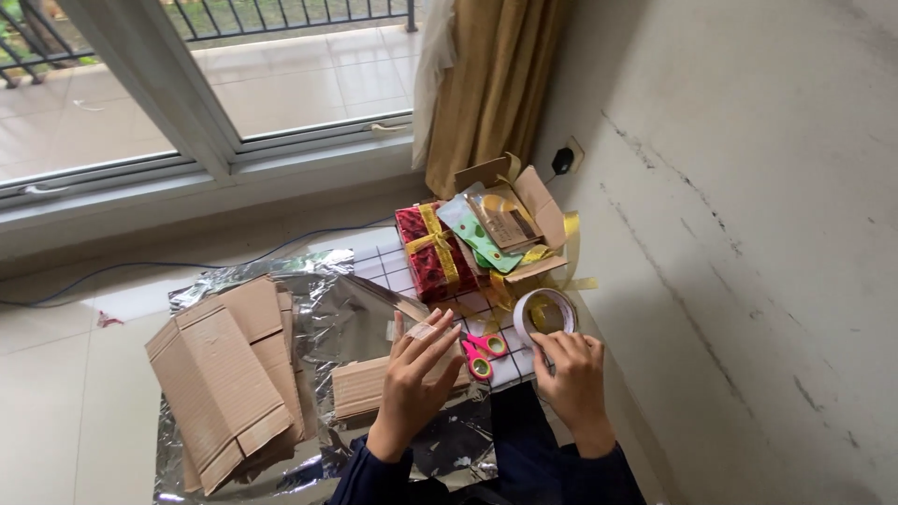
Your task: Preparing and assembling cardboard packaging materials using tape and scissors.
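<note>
Tiled floor, silver foil sheet [355, 318] | left hand [416, 369] flat, open, pressing brown corrugated cardboard strip [374, 385] | right hand [571, 369] gripping white tape roll [544, 313] | I judge taping step; next needs a pulled tape end.

Pink-handled scissors [482, 353] are laid just between the two grips, on a grid-patterned sheet [388, 266]. Beyond the grip, a red gift box [426, 254] tied with gold ribbon is set against an open cardboard box [538, 201] (green cards are tucked inside). Well to the left of the grip, flattened cardboard [224, 374] is stacked. Farther off, a tan curtain [491, 84], a wall socket [564, 159] and a blue cable [140, 271] are seen.
</note>
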